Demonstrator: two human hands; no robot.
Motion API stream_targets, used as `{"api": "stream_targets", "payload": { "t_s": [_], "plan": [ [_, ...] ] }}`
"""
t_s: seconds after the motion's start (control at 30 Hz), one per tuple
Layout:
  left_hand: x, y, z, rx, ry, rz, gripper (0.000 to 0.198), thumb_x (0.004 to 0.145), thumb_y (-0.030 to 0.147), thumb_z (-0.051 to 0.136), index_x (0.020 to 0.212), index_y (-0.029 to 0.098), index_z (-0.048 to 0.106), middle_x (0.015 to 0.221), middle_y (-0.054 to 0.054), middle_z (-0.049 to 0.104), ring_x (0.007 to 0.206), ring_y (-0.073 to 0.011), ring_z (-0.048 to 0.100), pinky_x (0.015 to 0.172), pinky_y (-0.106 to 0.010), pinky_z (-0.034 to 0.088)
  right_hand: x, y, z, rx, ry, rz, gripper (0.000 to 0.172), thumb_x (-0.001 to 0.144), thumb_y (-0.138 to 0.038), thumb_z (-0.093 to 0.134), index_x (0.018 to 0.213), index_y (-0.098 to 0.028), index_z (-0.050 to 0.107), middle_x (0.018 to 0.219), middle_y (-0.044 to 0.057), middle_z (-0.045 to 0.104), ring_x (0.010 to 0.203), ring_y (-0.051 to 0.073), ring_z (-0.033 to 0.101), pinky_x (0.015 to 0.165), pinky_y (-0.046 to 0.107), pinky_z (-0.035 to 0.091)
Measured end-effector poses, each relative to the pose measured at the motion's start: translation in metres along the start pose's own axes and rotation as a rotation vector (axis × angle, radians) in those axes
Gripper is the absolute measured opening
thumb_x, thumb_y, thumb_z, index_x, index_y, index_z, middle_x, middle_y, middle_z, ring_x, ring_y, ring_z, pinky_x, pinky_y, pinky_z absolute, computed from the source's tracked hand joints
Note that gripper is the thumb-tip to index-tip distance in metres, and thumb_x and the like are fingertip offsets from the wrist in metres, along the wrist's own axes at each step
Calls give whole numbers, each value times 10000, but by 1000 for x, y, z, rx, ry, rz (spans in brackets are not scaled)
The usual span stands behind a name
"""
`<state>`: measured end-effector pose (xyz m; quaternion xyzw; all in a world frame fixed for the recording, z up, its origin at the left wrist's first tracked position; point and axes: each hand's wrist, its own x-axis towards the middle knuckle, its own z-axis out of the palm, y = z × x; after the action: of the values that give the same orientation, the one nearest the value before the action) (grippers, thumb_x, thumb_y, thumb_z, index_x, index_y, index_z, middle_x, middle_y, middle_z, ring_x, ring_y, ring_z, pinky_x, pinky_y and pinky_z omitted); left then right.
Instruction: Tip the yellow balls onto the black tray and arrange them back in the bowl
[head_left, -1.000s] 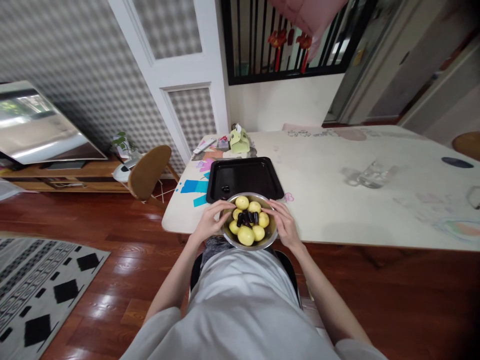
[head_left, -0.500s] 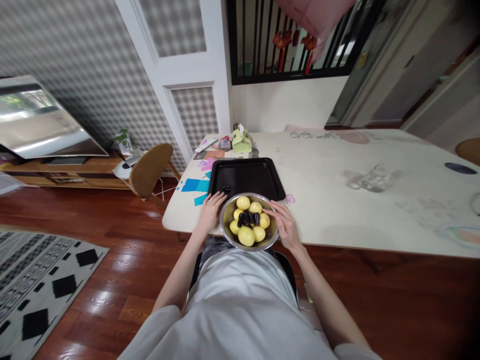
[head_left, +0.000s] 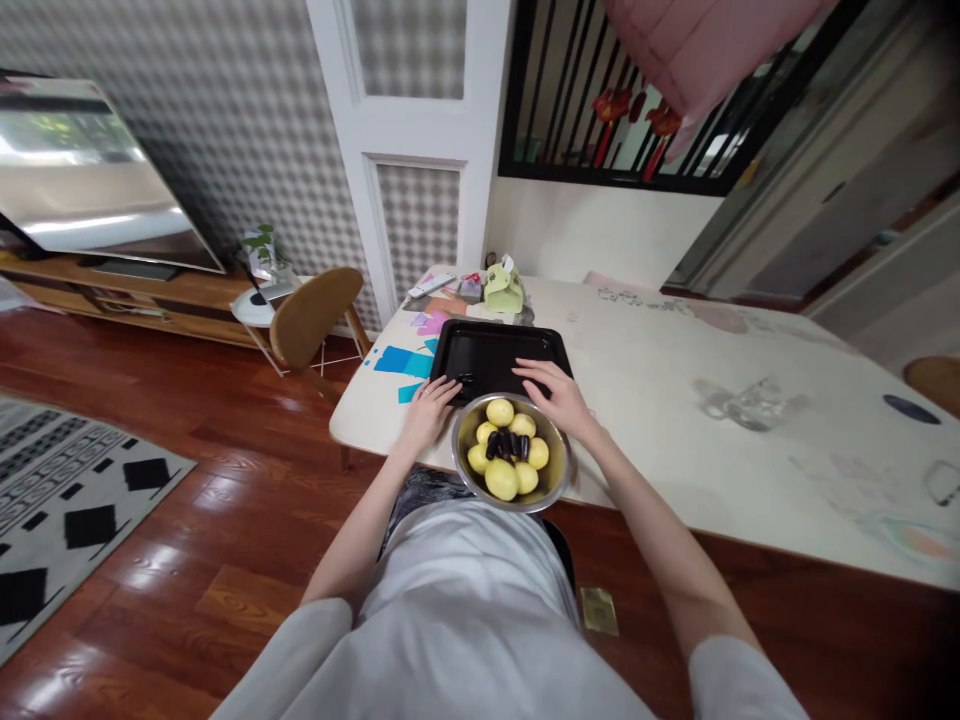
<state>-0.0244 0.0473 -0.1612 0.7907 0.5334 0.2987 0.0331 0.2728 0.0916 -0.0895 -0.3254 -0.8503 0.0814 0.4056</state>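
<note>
A metal bowl [head_left: 564,478] stands at the table's near edge, close to my body. In it lie several yellow lemon-like fruits [head_left: 502,480] with several small dark, glossy pieces [head_left: 508,445] among them. Just beyond the bowl is a black tray [head_left: 487,340], which has a small dark piece [head_left: 466,378] near its front left corner. My left hand [head_left: 432,405] rests at that corner, fingers stretched out, holding nothing that I can see. Over the tray's front right part, my right hand [head_left: 553,393] reaches past the bowl's rim with its fingers apart and nothing visible in them.
Behind the tray stand a green tissue holder [head_left: 503,288] and a white remote [head_left: 431,285]. Blue stickers [head_left: 403,361] mark the white table [head_left: 645,400] on the left. A clear glass object [head_left: 756,404] lies to the right. A wooden chair [head_left: 315,315] is at the left end.
My right hand has left the bowl's right rim and moved forward over the tray. My left hand stays by the tray's corner. The whole view has shifted somewhat.
</note>
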Motion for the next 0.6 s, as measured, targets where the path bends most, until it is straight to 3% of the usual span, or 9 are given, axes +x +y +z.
{"api": "stream_targets", "payload": {
  "t_s": [0.17,0.27,0.4,0.6],
  "plan": [
    [-1,-3,2,-108,37,47,446,1077,353,529,1489,200,605,1535,-131,617,1535,-288,457,1251,-560,434,59,27,43,-50,-372,-154,350,1019,-192,563,1291,-302,753,1443,50,697,1298,233,684,1102,448,582],
    [-1,-4,5,-109,43,52,450,1113,367,432,1487,183,603,1554,-134,599,1551,-282,438,1261,-569,422,79,42,68,-67,-496,-223,359,993,-189,624,1298,-327,754,1485,38,671,1315,243,680,1112,451,577],
    [-3,-4,7,-105,42,47,454,1125,366,394,1504,207,586,1581,-111,576,1567,-267,417,1271,-563,412,92,54,90,-76,-600,-275,318,933,-189,724,1209,-333,794,1449,33,698,1266,254,711,1060,433,604],
    [-4,0,6,-103,37,16,470,1126,368,388,1515,181,576,1594,-124,560,1587,-266,381,1286,-539,382,91,59,102,-39,-600,-264,253,965,-256,706,1201,-288,793,1324,69,760,1216,235,727,1031,398,609]
  ]
}}
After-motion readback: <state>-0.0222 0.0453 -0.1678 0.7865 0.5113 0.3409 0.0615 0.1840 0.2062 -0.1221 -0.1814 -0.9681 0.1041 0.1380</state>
